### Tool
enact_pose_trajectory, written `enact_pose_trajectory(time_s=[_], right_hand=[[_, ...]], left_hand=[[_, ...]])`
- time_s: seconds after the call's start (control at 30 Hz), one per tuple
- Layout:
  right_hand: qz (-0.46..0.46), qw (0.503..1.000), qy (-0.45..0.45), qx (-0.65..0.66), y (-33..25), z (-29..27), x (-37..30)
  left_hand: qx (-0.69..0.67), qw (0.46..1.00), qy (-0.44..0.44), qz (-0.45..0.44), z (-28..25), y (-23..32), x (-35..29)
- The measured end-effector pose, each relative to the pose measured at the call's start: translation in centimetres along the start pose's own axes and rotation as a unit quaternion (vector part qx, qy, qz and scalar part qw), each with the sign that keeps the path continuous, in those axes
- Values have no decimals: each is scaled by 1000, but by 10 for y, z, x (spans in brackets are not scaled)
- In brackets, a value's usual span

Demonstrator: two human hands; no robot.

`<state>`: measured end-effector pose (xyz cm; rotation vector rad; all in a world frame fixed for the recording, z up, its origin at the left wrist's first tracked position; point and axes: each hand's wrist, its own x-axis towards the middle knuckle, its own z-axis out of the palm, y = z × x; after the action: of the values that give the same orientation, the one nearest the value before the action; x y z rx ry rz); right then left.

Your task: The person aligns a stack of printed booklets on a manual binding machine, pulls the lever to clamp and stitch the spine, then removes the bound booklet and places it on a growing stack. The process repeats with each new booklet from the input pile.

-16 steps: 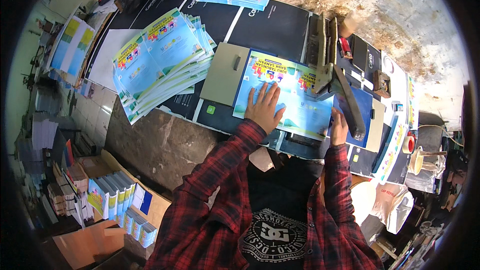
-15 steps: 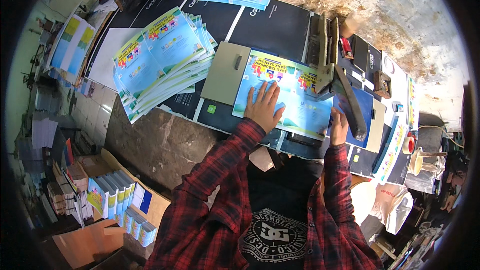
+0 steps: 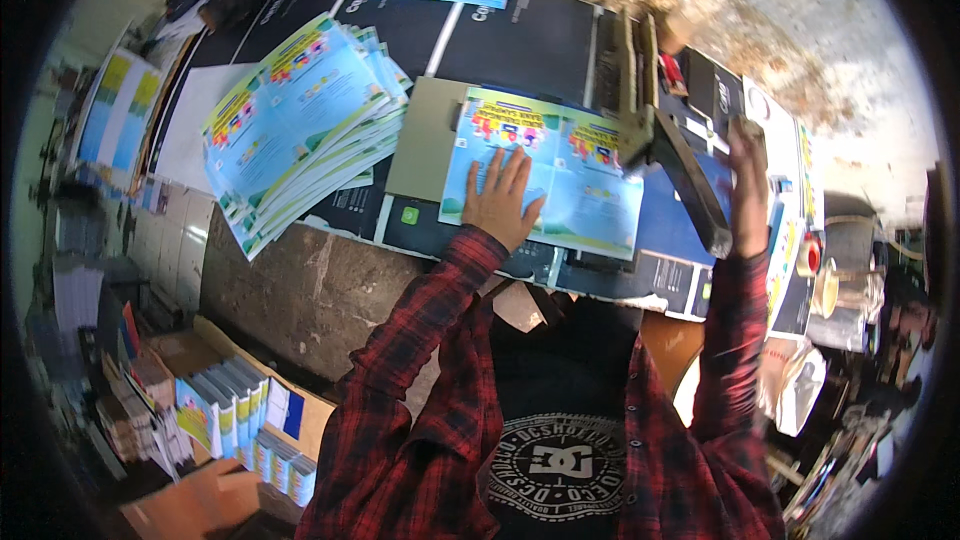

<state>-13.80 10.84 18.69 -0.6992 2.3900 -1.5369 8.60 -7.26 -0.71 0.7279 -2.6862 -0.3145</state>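
Sheet [image 3: 570,178] lies flat; light blue, glossy, with multicoloured print.

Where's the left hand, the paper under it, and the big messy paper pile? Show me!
Left hand [image 3: 500,205], head view: back of the hand.
Paper under it [image 3: 590,188], head view: its right half.
Paper pile [image 3: 300,120], head view: top sheet's middle.

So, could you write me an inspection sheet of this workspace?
Surface: black-panelled table with pale seams.
Job's things: printed cover sheet lying flat beside a dark lever bar; fanned stack of similar sheets to the left.
Clutter: tape roll at the right.
Grips: left grip spread on the cover sheet; right grip blurred beside the lever bar, contact unclear.
Cables: nothing seen for certain.
Surroundings: stained wall; booklets in a cardboard box, lower left.
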Motion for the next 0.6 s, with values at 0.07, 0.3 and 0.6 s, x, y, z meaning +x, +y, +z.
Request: enact_pose_trajectory(time_s=[0.07,0.3,0.6], right_hand=[[-166,984,-42,-53,-58,5,2],[-165,911,-143,-349,-37,45,-32],[-235,916,-15,-326,52,94,-70]], left_hand=[[6,1000,0,5,-2,0,4],[-1,1000,7,11,-1,1,9],[-18,1000,18,15,-8,5,6]])
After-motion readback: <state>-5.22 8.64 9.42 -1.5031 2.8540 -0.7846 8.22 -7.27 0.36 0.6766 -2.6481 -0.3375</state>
